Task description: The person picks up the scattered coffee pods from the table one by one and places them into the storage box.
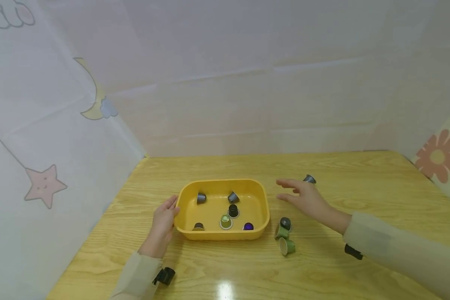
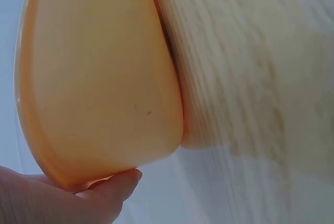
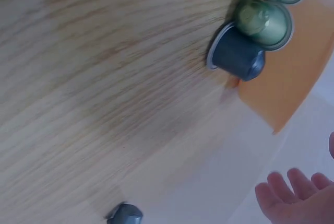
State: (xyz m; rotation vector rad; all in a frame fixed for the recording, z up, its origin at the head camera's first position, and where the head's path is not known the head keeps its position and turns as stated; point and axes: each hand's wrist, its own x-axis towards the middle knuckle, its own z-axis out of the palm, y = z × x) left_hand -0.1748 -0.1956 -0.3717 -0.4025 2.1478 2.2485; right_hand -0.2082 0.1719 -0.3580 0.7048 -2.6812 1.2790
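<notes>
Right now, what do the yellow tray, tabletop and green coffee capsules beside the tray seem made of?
Yellow tray: probably plastic, glossy, with smooth rounded corners. Tabletop: wood or wood laminate, satiny; grain and a bright reflection show. Green coffee capsules: perhaps aluminium or plastic, shiny with highlights.

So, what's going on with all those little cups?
A person's left grip holds one end of the yellow tray, where six little cups show inside. The right grip, open and seemingly empty, hovers over the table beside the tray. Out on the table are two green cups and two dark cups.
</notes>
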